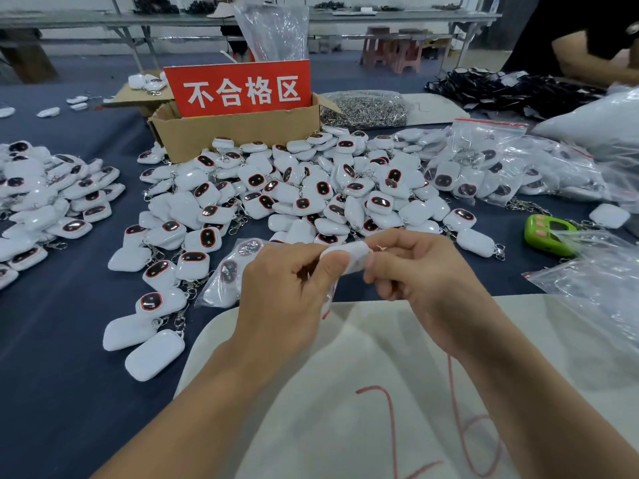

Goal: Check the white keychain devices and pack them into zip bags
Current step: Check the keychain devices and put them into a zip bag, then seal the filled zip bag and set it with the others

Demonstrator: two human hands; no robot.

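Both hands meet in the middle of the head view on one white keychain device [352, 255]. My left hand [287, 292] pinches its left end between thumb and fingers, and a zip bag [228, 271] holding devices trails out from under this hand to the left. My right hand [418, 271] pinches the device's right end, where the metal clasp shows. A big pile of loose white devices [294, 195] with dark red-rimmed screens covers the dark blue table beyond. Filled zip bags [484, 164] lie at the right.
A cardboard box [238, 133] with a red sign stands behind the pile. A second heap of devices [45, 202] lies at the left. A green keychain [548, 233] and empty zip bags [601, 285] sit at the right. A white sack [380, 392] fills the near edge. Another person's arm [594, 60] is far right.
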